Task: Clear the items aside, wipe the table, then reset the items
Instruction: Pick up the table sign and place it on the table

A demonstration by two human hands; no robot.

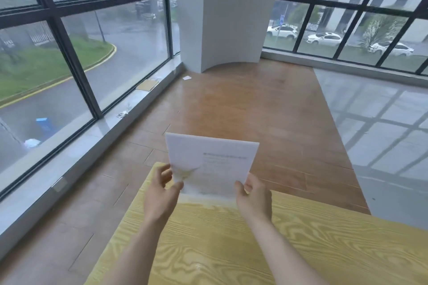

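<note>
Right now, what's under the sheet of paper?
The sheet of paper is held up by the left hand and right hand over the far edge of the wooden table. That edge and some wood-look floor are hidden behind it.

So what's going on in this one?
A person holds a white printed sheet of paper upright in both hands, left hand at its lower left corner and right hand at its lower right, over the far edge of a yellow wood-grain table. The visible tabletop carries nothing else.
</note>
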